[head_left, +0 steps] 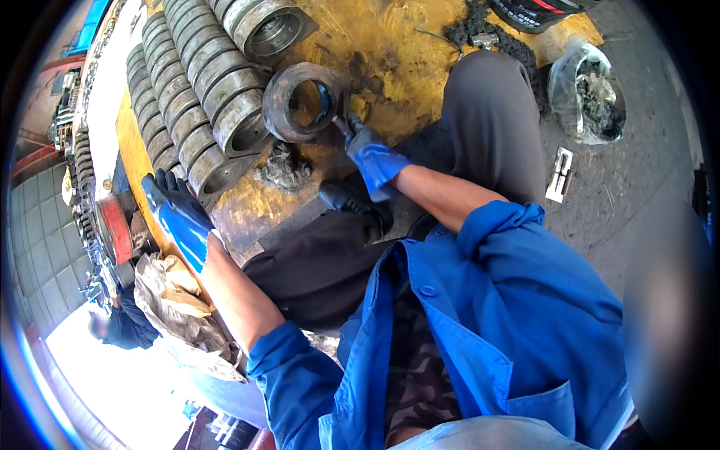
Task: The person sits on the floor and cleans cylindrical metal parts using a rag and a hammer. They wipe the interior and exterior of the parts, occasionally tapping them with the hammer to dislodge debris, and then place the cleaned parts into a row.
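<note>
A thick metal ring [277, 105] stands by itself on the yellow, oil-stained board [390, 52], its bore facing me. At its right edge my right hand [367, 154], in a blue rubber glove, is closed around a thin dark piece, too small and smudged to name. My left hand [178, 214] wears a matching glove with dark fingers. Stretched out and holding nothing, it hovers or rests beside the near end of the rows of metal rings [199, 124]; I cannot tell if it touches them. Between the hands lies a grey, fluffy wad [285, 169].
Black shavings [517, 52] are heaped near a black bucket [536, 13]. On the floor to the right are a clear plastic bag [566, 82] of dark scraps and a white slotted piece [559, 174]. Crumpled sacks [172, 307] and a red-sided ring [115, 229] lie left. Another person [131, 322] is beyond.
</note>
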Tool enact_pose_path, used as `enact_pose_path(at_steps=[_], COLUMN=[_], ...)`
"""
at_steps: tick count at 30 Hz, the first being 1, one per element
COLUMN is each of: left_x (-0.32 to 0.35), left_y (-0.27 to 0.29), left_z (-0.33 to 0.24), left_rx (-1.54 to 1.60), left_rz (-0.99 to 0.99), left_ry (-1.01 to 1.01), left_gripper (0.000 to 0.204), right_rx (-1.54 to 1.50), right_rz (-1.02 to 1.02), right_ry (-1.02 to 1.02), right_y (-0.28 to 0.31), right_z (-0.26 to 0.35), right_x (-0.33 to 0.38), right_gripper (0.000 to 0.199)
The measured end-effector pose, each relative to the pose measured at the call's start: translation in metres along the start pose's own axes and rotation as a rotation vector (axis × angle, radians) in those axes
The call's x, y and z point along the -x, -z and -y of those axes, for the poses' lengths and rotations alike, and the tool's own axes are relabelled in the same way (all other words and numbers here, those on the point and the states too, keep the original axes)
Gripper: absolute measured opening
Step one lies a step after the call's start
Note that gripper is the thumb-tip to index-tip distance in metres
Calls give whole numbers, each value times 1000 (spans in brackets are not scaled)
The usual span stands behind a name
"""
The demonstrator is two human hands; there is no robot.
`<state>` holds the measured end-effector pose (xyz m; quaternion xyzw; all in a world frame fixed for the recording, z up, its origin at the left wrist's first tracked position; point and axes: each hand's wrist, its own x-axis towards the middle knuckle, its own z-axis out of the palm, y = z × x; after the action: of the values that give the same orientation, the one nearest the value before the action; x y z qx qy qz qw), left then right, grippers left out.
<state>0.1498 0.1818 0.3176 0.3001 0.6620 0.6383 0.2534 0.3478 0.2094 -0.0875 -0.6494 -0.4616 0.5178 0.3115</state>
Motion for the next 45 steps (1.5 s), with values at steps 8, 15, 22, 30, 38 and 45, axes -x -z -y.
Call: enact_pose_path(at_steps=[8, 15, 22, 30, 38, 45], left_x=[-10, -11, 0, 4, 2, 3], left_y=[32, -7, 6, 3, 5, -3], left_z=[5, 5, 2, -1, 1, 2], left_rx=[-19, 24, -6, 29, 7, 36], left_rz=[-71, 22, -61, -50, -29, 9], left_ry=[-49, -59, -72, -71, -62, -63], left_gripper=[78, 82, 86, 85, 88, 87], right_rx=[151, -267, -34, -243, -151, -360], right_rz=[139, 218, 350, 342, 282, 389], right_ry=[98, 57, -28, -258, -136, -231], right_y=[4, -1, 25, 20, 24, 45], right_z=[41, -2, 69, 83, 97, 122], right_x=[53, 9, 51, 36, 39, 33], right_gripper=[44, 53, 55, 40, 43, 49])
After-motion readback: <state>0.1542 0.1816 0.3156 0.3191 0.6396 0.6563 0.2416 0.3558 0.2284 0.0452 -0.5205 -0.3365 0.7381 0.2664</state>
